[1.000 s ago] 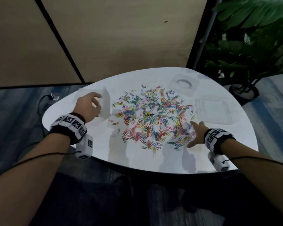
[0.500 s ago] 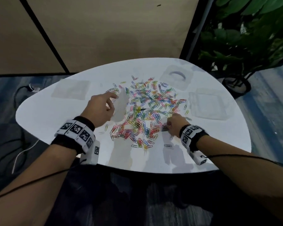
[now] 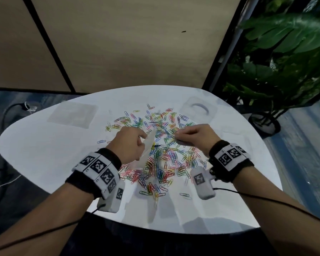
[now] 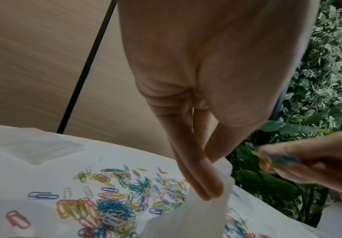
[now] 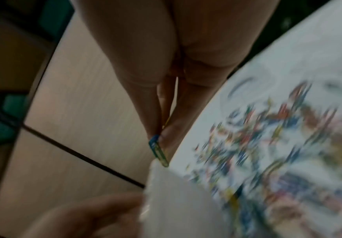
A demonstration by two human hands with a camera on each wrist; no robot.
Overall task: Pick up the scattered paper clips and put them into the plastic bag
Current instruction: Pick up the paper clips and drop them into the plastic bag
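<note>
Many coloured paper clips (image 3: 163, 150) lie scattered across the middle of the white table (image 3: 44, 154). My left hand (image 3: 131, 143) pinches the top edge of a clear plastic bag (image 3: 148, 148) and holds it up above the clips; the bag (image 4: 202, 209) hangs below my fingers (image 4: 198, 182). My right hand (image 3: 192, 134) is raised just right of the bag and pinches a few paper clips (image 5: 159, 150), blue and yellow, whose tips sit at the bag's rim (image 5: 166, 177). The same held clips (image 4: 276, 159) show blurred in the left wrist view.
More clear plastic bags lie flat on the table: one at the back left (image 3: 72, 114), one with a white ring at the back right (image 3: 199, 108). A potted plant (image 3: 277, 71) stands right of the table. A wall panel (image 3: 127, 43) rises behind.
My right hand rose from the near side of the pile with clips pinched and moved left to the bag. My left hand brought the bag further right, over the pile.
</note>
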